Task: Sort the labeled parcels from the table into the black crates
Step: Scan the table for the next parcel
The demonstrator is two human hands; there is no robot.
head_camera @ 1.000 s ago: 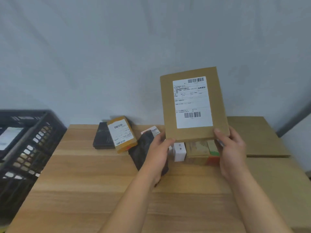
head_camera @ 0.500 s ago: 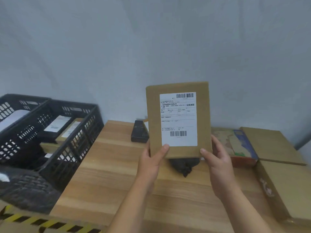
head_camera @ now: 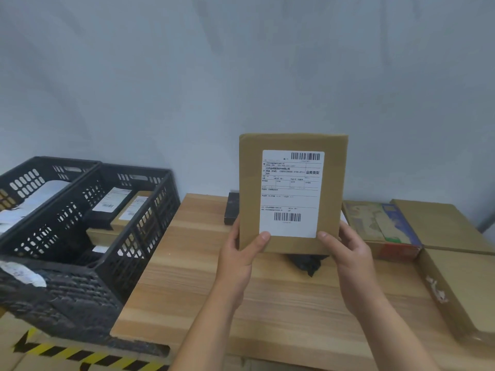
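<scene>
A flat brown parcel [head_camera: 293,194] stands upright above the wooden table [head_camera: 192,277], its white label [head_camera: 292,194] facing the camera. The left hand [head_camera: 238,255] pinches its lower left corner, thumb on the front; the right hand [head_camera: 348,253] pinches the lower right corner likewise. Two black crates [head_camera: 134,250] holding parcels sit at left.

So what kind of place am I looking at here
Probably a parcel sorting station, perhaps a small warehouse or mailroom. Both hands hold up a cardboard parcel with a barcoded shipping label, black crates beside the wooden table already hold labeled parcels.
</scene>
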